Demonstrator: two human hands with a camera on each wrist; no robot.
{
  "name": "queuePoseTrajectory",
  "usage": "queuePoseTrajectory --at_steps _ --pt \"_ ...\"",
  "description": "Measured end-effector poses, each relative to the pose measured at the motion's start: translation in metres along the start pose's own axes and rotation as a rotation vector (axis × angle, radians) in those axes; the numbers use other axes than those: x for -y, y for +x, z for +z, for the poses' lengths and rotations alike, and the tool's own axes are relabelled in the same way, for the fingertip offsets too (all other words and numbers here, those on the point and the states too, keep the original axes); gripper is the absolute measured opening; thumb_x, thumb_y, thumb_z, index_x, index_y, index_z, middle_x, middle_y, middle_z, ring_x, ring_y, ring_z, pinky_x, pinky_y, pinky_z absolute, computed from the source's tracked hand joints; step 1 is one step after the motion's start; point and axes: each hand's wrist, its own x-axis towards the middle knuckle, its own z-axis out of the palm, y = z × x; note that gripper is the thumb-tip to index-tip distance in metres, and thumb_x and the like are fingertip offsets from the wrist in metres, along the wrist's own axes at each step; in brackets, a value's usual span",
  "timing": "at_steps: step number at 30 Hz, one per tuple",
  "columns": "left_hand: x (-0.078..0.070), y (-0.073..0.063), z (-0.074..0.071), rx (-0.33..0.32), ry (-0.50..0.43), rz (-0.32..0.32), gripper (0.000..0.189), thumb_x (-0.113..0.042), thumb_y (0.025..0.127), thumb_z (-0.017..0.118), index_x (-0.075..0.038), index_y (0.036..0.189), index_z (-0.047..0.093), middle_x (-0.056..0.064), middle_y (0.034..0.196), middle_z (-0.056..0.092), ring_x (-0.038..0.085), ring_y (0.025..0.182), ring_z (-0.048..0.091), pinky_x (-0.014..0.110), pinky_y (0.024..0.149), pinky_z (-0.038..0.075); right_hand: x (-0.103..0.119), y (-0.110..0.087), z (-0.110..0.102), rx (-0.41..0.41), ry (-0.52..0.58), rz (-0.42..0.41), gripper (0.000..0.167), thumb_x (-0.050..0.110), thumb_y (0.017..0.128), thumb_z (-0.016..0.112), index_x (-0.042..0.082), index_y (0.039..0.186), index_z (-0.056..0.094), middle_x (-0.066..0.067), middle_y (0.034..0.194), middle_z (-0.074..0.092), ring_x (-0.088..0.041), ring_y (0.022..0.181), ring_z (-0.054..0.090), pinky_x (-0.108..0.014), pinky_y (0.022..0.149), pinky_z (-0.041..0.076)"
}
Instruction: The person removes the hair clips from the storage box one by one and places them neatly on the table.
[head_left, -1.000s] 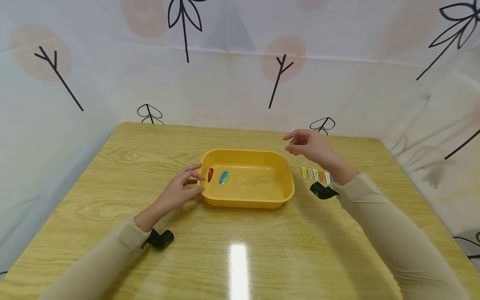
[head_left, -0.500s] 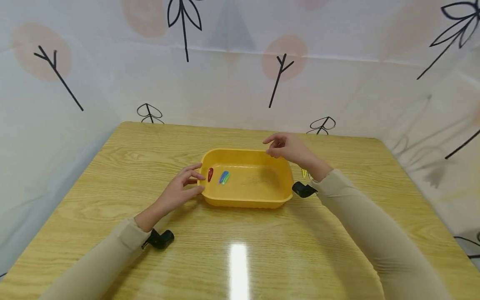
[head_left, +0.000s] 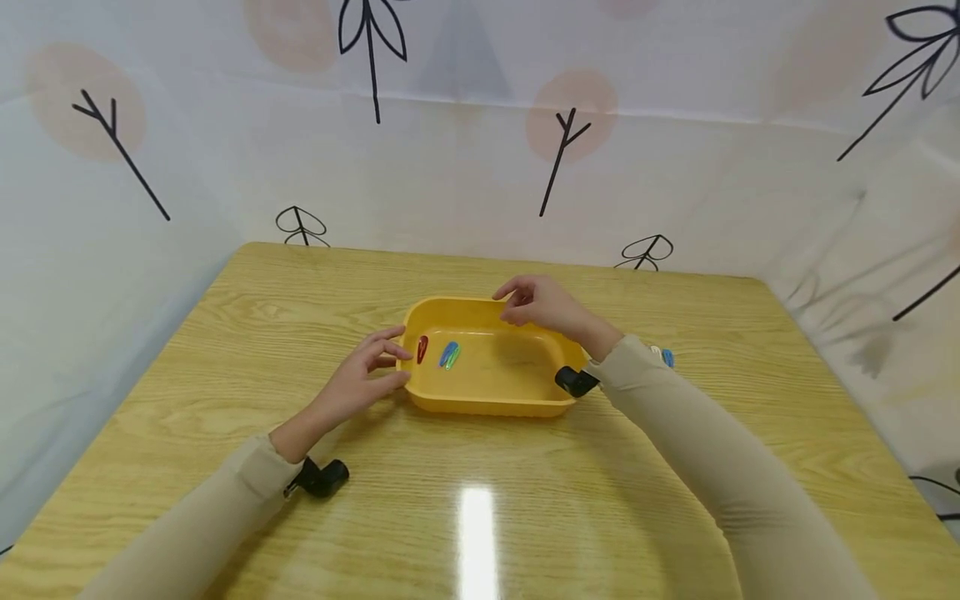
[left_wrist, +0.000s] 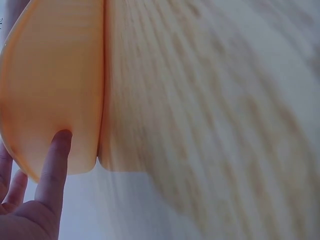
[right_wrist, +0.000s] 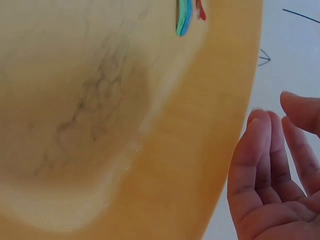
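On a pale wood-grain table (head_left: 360, 517), one rounded rectangular yellow plastic tray (head_left: 480, 407). Contents, towards its left end: one glossy red teardrop-shaped snap clip (head_left: 422, 349); one blue teardrop-shaped clip (head_left: 447, 352) with one bright green slender clip (head_left: 453, 357) close alongside; count unchanged over the last second. Left hand (head_left: 358, 375): fingers loosely spread, resting against the tray's left end, unmoved. Right hand (head_left: 547, 307): shifted leftward from near the row of clips to above the tray's far side, right of centre; fingers partly bent, a gap showing between upper finger and thumb; whether anything is pinched at the tips cannot be told. Outside the tray, beyond its right end: one white clip (head_left: 656, 352), partly seen, and one second blue clip (head_left: 668, 358); remainder of the row hidden by the beige right sleeve (head_left: 697, 425). Judgement: the shift brings the work from the row to the tray, where a clip could be released if one is held; no fourth clip shows inside.
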Motion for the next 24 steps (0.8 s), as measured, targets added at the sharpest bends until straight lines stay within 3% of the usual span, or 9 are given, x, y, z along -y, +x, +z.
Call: queuePoseTrajectory --at_steps 6,14,24 --pt "0.0 -0.001 0.0 0.005 0.001 0.009 0.019 -0.008 0.087 0.065 0.001 0.103 0.059 0.012 0.144 0.033 0.033 0.121 0.043 0.046 0.097 0.041 -0.001 0.009 0.008 0.064 0.031 -0.004 0.035 0.001 0.086 0.064 -0.005 0.12 0.056 -0.015 0.089 0.061 -0.045 0.09 0.056 -0.05 0.084 0.048" --pt "0.001 0.0 0.0 0.004 -0.002 0.011 0.019 -0.008 0.087 0.065 0.001 0.102 0.059 0.012 0.144 0.033 0.033 0.123 0.041 0.046 0.097 0.041 -0.005 0.02 0.023 0.195 -0.045 -0.011 0.038 -0.001 0.085 0.064 -0.005 0.122 0.054 -0.014 0.093 0.065 -0.028 0.089 0.061 -0.035 0.081 0.051" --pt "0.002 0.0 -0.001 0.007 0.001 0.023 0.02 -0.008 0.087 0.065 0.003 0.103 0.059 0.014 0.145 0.032 0.033 0.124 0.04 0.047 0.098 0.04 -0.012 0.031 0.037 0.376 -0.057 0.0 0.039 -0.007 0.084 0.063 -0.006 0.122 0.052 -0.02 0.102 0.065 -0.022 0.091 0.063 -0.031 0.084 0.051"
